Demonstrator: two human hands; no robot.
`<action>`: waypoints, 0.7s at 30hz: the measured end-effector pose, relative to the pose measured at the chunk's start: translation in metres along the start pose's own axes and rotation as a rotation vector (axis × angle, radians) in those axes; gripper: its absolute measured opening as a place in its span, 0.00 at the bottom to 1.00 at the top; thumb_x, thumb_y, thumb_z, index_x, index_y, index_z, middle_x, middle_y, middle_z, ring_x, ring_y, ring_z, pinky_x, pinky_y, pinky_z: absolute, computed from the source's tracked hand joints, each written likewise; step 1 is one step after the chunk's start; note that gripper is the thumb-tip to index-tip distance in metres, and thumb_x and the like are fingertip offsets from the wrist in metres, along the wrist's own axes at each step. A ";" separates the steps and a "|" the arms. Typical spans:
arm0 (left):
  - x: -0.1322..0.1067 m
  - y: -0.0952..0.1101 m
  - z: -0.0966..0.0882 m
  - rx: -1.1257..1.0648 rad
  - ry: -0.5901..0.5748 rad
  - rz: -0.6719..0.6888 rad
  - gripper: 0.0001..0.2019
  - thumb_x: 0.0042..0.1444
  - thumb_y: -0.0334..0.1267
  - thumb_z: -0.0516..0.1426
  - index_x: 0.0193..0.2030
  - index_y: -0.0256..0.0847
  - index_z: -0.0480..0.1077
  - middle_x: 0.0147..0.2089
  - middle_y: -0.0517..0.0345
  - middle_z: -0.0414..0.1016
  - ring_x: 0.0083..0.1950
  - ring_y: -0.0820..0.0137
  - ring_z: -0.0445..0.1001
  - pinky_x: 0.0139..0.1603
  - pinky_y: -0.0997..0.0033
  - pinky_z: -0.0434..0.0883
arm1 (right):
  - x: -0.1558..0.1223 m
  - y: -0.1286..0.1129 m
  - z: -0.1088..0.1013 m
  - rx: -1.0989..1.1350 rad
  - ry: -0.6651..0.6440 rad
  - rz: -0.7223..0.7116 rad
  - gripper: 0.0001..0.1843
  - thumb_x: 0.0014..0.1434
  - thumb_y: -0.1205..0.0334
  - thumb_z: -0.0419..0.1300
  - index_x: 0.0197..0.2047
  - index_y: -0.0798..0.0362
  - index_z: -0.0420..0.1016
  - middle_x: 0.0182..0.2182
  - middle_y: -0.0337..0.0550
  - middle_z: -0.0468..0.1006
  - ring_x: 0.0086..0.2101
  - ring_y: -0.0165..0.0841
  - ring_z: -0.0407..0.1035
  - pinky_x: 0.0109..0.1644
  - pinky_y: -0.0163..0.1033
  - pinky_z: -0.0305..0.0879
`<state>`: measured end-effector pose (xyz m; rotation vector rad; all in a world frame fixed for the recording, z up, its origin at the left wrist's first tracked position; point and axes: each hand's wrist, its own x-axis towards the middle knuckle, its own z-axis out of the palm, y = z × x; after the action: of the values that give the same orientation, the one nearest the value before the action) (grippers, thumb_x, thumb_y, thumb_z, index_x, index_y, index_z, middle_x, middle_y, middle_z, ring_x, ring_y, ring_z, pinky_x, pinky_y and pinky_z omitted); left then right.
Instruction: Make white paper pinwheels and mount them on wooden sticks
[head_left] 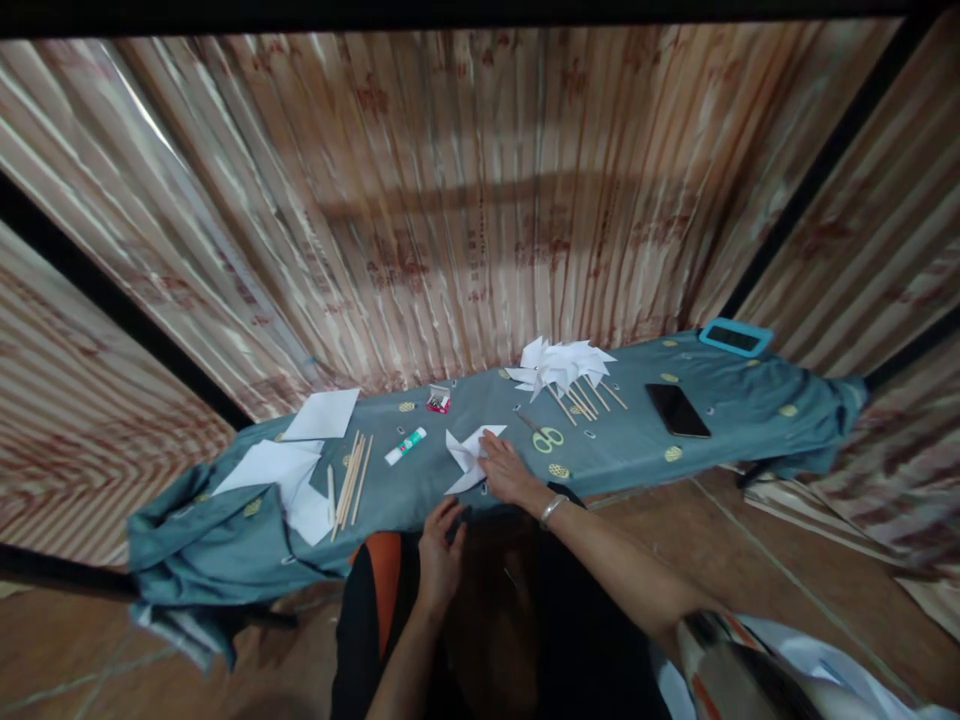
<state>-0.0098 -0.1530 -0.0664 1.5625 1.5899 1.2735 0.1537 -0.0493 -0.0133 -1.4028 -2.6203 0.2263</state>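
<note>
My right hand [504, 467], a bracelet on its wrist, lies with fingers spread flat on a folded white paper pinwheel [469, 458] on the blue-grey tablecloth [622, 450]. My left hand [439, 552] rests below the table's near edge on my lap, fingers curled loosely, with nothing visible in it. A glue stick [406, 446] lies just left of the pinwheel, and green-handled scissors [544, 435] lie to its right.
Several finished white pinwheels on sticks [564, 370] lie at the back. Wooden sticks [352, 478] and white paper sheets [289, 470] sit at the left. A small red box [438, 401], a black phone [677, 409] and a blue-cased device [735, 337] are also on the cloth.
</note>
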 end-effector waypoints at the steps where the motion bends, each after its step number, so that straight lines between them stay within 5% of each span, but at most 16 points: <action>1: 0.000 -0.001 0.001 -0.002 0.005 -0.001 0.12 0.54 0.33 0.57 0.43 0.43 0.78 0.56 0.48 0.74 0.59 0.56 0.71 0.65 0.49 0.62 | 0.000 -0.001 -0.001 -0.005 0.002 -0.001 0.17 0.54 0.73 0.56 0.47 0.65 0.77 0.64 0.66 0.60 0.68 0.47 0.43 0.66 0.52 0.48; 13: -0.009 0.009 0.023 0.003 0.118 -0.054 0.16 0.46 0.23 0.58 0.40 0.42 0.78 0.53 0.47 0.72 0.58 0.56 0.69 0.64 0.48 0.63 | -0.002 -0.002 0.008 -0.057 0.032 -0.032 0.18 0.54 0.74 0.53 0.45 0.64 0.78 0.63 0.65 0.63 0.68 0.49 0.45 0.66 0.53 0.50; 21: -0.009 0.016 0.020 -0.107 0.136 -0.133 0.16 0.45 0.22 0.59 0.39 0.44 0.79 0.51 0.49 0.75 0.56 0.57 0.70 0.63 0.49 0.63 | -0.002 0.003 0.025 -0.046 0.136 0.026 0.20 0.56 0.73 0.49 0.45 0.57 0.80 0.61 0.55 0.68 0.67 0.49 0.49 0.64 0.54 0.53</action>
<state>0.0161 -0.1592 -0.0617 1.3076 1.6501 1.3917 0.1518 -0.0510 -0.0379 -1.4140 -2.5137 0.0707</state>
